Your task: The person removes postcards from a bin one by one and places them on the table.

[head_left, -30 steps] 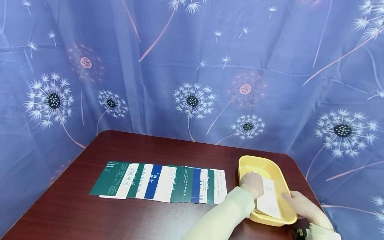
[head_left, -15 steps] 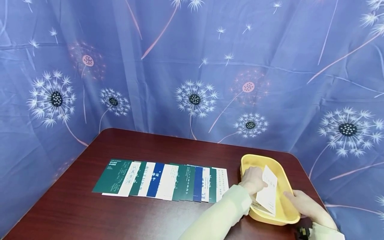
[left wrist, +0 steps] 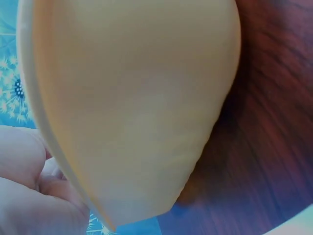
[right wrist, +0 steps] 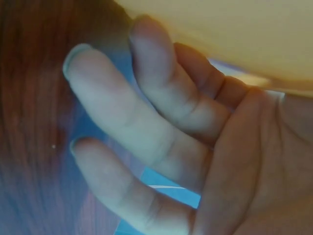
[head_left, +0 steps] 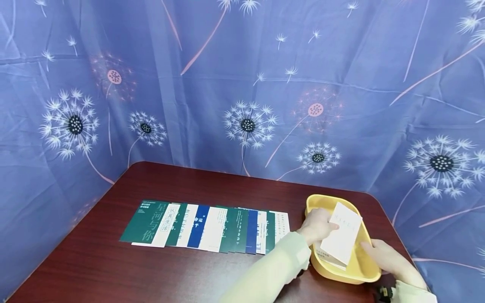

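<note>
My left hand (head_left: pixel 317 225) reaches over the near-left side of a yellow plastic tray (head_left: pixel 341 277) and pinches a white printed card (head_left: pixel 344 235), its thumb on the card's left edge. The card is tilted up inside the tray, above another card (head_left: pixel 329 257) lying low in it. My right hand (head_left: pixel 384 254) grips the tray's right rim, thumb over the inner side. From the right wrist, its curved fingers (right wrist: pixel 137 112) show along the tray's outer wall. The left wrist view is mostly filled by the tray's wall (left wrist: pixel 142 98), with part of the left hand (left wrist: pixel 39 181) at the rim.
Left of the tray, an overlapping row of green, white and blue printed cards (head_left: pixel 204 227) lies on the dark red-brown table (head_left: pixel 132 273). A blue curtain (head_left: pixel 197 105) with dandelion prints hangs behind and beside the table.
The left hand has raised the white card from lying in the tray to a tilt, turning its face up. The right hand stays at the rim.
</note>
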`<state>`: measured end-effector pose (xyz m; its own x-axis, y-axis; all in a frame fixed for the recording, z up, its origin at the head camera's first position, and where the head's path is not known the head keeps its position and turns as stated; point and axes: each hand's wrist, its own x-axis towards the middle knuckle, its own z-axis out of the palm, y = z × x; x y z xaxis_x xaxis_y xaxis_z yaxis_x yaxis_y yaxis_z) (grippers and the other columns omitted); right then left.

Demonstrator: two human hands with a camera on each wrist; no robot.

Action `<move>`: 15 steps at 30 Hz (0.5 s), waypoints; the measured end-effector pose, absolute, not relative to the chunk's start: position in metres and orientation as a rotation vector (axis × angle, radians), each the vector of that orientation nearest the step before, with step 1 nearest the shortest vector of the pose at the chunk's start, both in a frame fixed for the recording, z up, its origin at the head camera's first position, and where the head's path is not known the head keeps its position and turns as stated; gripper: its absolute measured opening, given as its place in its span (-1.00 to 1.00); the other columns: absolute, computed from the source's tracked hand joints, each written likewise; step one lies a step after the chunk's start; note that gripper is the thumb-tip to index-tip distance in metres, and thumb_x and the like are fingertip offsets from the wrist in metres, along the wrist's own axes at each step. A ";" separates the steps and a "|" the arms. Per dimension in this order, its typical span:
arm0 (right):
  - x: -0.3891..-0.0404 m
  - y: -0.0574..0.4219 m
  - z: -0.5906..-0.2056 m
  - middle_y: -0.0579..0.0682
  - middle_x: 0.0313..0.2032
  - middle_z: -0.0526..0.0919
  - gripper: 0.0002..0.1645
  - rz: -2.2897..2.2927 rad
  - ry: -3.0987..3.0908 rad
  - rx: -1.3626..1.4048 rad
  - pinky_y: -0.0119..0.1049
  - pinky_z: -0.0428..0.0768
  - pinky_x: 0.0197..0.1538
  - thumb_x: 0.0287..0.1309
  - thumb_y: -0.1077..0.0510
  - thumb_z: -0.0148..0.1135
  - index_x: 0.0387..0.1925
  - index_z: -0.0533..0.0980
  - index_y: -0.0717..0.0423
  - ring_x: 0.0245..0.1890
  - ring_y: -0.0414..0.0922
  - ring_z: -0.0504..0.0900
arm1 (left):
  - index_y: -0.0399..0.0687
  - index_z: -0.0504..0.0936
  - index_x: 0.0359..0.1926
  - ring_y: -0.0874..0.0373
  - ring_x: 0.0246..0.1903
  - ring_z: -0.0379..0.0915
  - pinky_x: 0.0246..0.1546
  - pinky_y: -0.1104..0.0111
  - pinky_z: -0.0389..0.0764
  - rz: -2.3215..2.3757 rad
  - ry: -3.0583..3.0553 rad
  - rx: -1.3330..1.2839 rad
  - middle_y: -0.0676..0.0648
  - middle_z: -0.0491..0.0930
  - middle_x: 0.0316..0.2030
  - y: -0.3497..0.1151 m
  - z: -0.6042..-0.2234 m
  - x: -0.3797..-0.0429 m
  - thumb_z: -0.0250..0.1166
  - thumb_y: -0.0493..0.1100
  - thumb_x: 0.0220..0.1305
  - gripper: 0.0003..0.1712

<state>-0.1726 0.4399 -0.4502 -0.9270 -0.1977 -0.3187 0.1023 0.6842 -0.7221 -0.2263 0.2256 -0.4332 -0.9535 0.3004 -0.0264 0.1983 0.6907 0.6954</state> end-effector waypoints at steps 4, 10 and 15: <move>-0.173 0.436 -0.450 0.06 -0.44 0.63 -0.52 -1.078 2.586 -0.048 -0.24 0.58 -0.39 0.50 0.13 -0.27 -0.21 0.48 0.46 -0.47 -0.06 0.62 | -0.01 0.43 -0.72 0.26 -0.76 0.17 -0.70 0.48 0.23 1.253 2.678 0.414 0.10 0.24 -0.83 0.217 -0.435 -0.228 0.35 0.01 0.27 -0.52; -0.174 0.432 -0.448 0.02 -0.48 0.61 -0.51 -0.981 2.679 0.046 -0.24 0.57 -0.38 0.50 0.10 -0.22 -0.25 0.50 0.44 -0.48 -0.10 0.60 | 0.01 0.53 -0.65 0.31 -0.78 0.11 -0.74 0.48 0.18 1.379 2.612 0.446 0.15 0.17 -0.84 0.201 -0.434 -0.232 0.32 0.03 0.29 -0.59; -0.174 0.431 -0.448 0.02 -0.46 0.61 -0.50 -0.973 2.676 0.052 -0.25 0.56 -0.35 0.51 0.10 -0.22 -0.22 0.48 0.48 -0.46 -0.10 0.60 | 0.12 0.74 -0.39 0.34 -0.66 0.30 -0.61 0.48 0.33 1.544 2.453 0.460 0.21 0.46 -0.71 0.179 -0.431 -0.232 0.32 -0.01 0.30 -0.84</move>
